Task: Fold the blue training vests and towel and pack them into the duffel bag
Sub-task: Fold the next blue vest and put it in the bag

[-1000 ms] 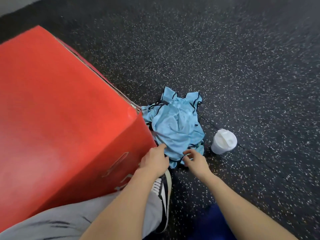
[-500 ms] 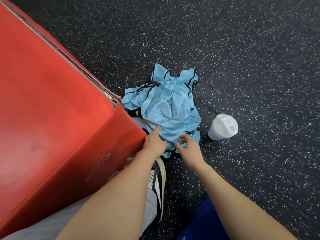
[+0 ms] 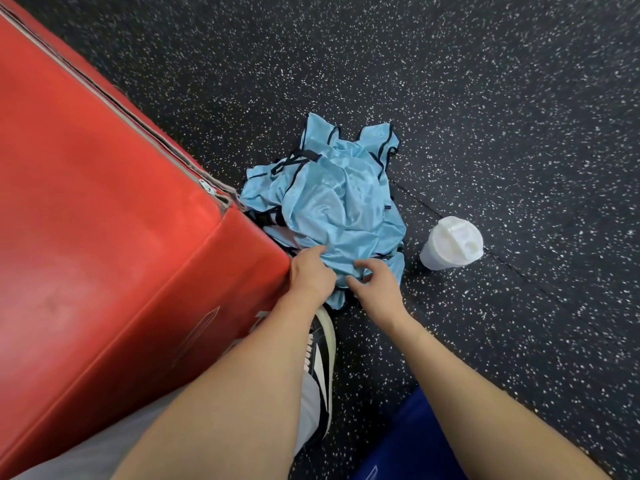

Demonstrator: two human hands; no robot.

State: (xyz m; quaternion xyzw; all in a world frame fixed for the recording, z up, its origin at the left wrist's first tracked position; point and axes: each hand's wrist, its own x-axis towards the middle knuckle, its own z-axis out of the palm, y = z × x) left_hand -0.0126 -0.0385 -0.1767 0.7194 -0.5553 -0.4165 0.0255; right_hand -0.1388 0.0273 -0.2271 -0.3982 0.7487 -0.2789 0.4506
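Black speckled rubber floor [image 3: 485, 98] all around, and a big red padded block [image 3: 97, 209] fills the left side. The crumpled blue training vests [image 3: 332, 209] lie heaped on the floor against the block's near corner. The left hand [image 3: 310, 277] grips the pile's near edge, fingers curled into the fabric. The right hand [image 3: 377, 284] is just beside it, fingers loosely bent, touching the cloth. A white lidded cup [image 3: 452, 242] stands just right of the heap.

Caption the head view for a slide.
Both hands, left and right, reach into crumpled light-blue mesh vests between red padded box and white lidded cup.
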